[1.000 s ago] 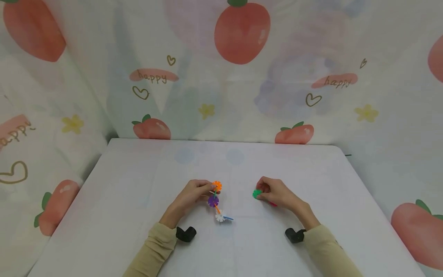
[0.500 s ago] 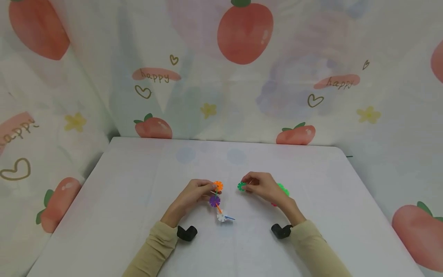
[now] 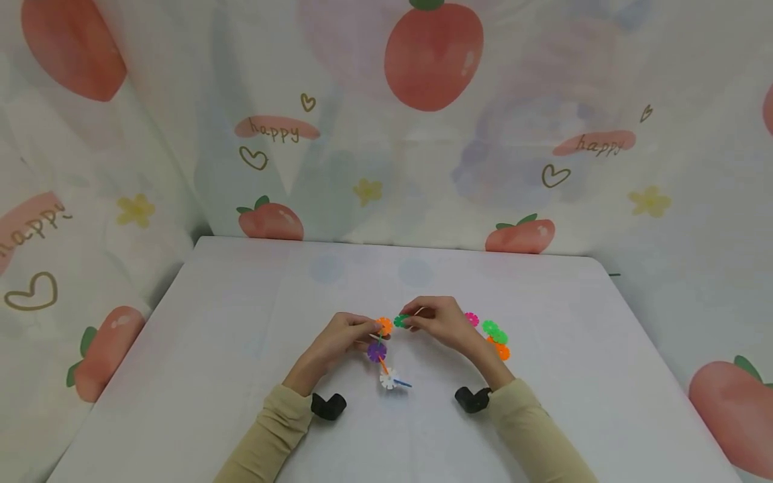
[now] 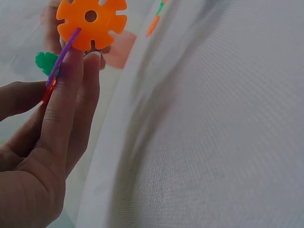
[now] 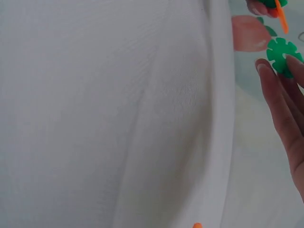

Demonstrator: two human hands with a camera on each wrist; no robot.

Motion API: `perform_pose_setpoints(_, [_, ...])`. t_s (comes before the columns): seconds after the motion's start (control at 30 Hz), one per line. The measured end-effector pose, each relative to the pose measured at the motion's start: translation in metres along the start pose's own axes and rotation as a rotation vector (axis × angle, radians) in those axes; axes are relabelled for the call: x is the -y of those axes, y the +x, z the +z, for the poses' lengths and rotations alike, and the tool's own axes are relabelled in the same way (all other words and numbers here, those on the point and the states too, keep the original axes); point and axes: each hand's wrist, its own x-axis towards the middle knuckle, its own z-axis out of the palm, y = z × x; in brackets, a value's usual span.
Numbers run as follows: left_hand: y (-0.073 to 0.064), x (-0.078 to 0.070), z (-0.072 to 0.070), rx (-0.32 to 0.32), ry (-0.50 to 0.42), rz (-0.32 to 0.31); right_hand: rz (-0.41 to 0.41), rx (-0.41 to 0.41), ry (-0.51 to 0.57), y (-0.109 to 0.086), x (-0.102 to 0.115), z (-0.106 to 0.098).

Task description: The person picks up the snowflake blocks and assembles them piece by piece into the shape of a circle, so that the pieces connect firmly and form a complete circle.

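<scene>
In the head view my left hand [image 3: 338, 343] pinches a chain of interlocking snowflake discs. An orange disc [image 3: 384, 327] tops the chain, then a purple disc [image 3: 377, 352] below it, and a white disc [image 3: 388, 380] with a blue disc [image 3: 403, 384] edge-on at the low end. My right hand [image 3: 443, 323] pinches a loose green disc [image 3: 400, 320] between thumb and fingers, a small gap to the right of the orange one. Notches round the green disc [image 5: 281, 52] show in the right wrist view. The left wrist view has the orange disc [image 4: 107, 18] close up, beyond the fingertips.
Right of my right hand lie more discs on the white table [image 3: 272, 288]: a pink disc [image 3: 472, 319], overlapping green discs [image 3: 495, 333] and orange discs [image 3: 501, 349]. A printed cloth wall [image 3: 410, 168] stands behind the table.
My right hand has moved left with the green disc, close to the chain's orange disc, uncovering the loose discs behind it. My left hand stays nearly still with the chain.
</scene>
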Motion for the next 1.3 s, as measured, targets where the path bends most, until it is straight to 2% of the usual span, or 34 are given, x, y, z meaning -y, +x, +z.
perform_pose_setpoints(0.2, [0.0,0.001,0.0,0.007,0.009,0.011,-0.019,0.017,-0.01,0.002,0.003,0.005])
perform_pose_setpoints(0.37, [0.001,0.003,0.001,0.003,0.016,0.013,-0.066,0.012,-0.051,0.003,0.002,0.007])
perform_pose_setpoints(0.57, [0.001,0.0,0.004,-0.003,0.051,0.017,-0.258,-0.013,-0.159,0.01,0.003,0.009])
perform_pose_setpoints(0.63, [0.0,-0.001,0.004,-0.009,0.067,0.018,-0.294,-0.013,-0.184,0.012,0.004,0.009])
perform_pose_setpoints(0.77, [0.0,0.0,0.005,0.007,0.08,0.013,-0.241,0.021,-0.174,0.014,0.003,0.009])
perform_pose_setpoints(0.87, [0.0,0.001,0.004,0.052,0.082,0.01,-0.199,0.062,-0.165,0.014,0.002,0.009])
perform_pose_setpoints(1.1, [0.001,0.002,0.006,0.163,0.09,0.041,-0.207,0.113,-0.169,0.018,0.003,0.011])
perform_pose_setpoints(1.3, [0.0,0.002,0.006,0.134,0.115,0.041,-0.143,0.091,-0.175,0.019,0.005,0.017])
